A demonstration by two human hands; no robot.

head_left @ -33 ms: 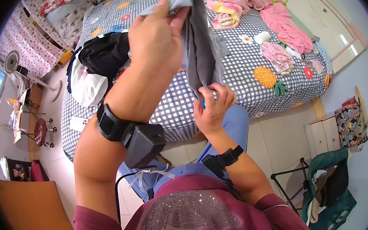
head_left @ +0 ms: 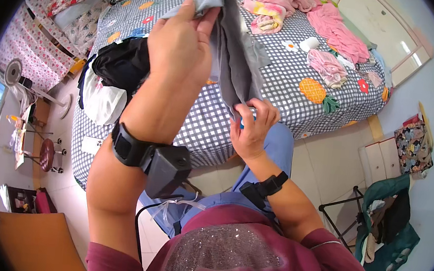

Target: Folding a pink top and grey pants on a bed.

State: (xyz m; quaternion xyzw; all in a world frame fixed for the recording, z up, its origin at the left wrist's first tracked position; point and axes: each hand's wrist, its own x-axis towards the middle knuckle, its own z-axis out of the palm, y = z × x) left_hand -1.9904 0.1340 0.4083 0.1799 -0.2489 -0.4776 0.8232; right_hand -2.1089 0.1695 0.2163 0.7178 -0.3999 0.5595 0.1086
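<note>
A grey garment (head_left: 232, 53), with lighter grey fabric at its top, is stretched between my two hands above the bed. Its exact kind I cannot tell from its folded shape. My left hand (head_left: 181, 40) is raised high, its thumb and fingers closed on the garment's upper end. Lower down and nearer my body, my right hand (head_left: 253, 126) pinches the bottom end; a bit of blue shows beside its fingers. Left of my left forearm, a black garment (head_left: 122, 63) lies heaped over a white one (head_left: 103, 98) at the bed's edge.
The bed (head_left: 185, 137) has a checked cover. Pink clothes (head_left: 336, 32), a folded pink piece (head_left: 328, 68) and a white roll (head_left: 309, 44) lie on it. A green fabric holder (head_left: 385, 256) with clothes stands at right, a fan (head_left: 14, 73) at left.
My left hand and forearm have shifted very slightly left with the garment's upper end. My right hand stays almost in place.
</note>
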